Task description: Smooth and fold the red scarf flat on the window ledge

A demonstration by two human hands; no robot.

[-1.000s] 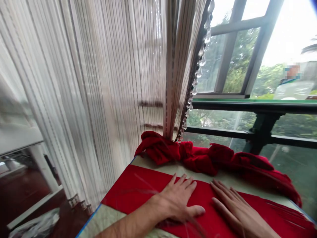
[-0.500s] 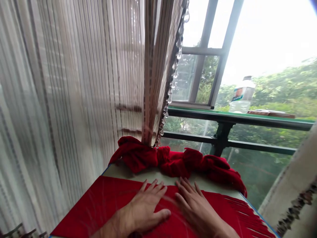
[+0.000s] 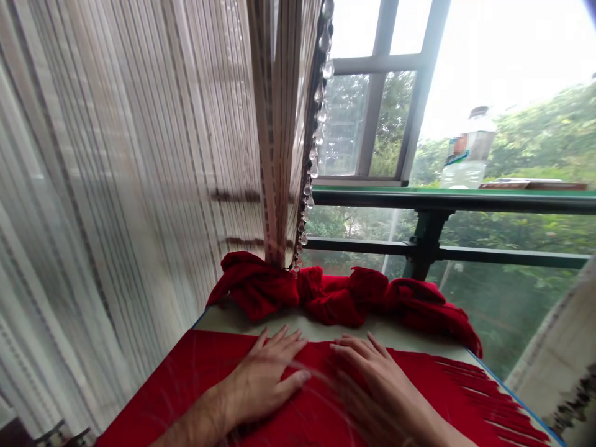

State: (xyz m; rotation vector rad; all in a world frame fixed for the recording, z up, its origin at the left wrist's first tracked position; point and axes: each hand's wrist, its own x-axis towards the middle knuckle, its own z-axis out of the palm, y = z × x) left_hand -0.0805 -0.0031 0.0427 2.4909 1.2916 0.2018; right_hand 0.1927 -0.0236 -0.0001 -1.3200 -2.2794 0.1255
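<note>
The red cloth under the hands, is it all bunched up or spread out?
Spread out: the red cloth lies flat under the left hand and right hand, with its fringe fanned out.

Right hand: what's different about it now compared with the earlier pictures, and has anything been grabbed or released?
The right hand has turned: its fingers angle more toward the left hand, and its thumb side is blurred. The camera view has swung rightward since the first picture. No taking hold or letting go shows. The left hand stays spread on the flat red cloth; the bunched red cloth looks unchanged.
</note>
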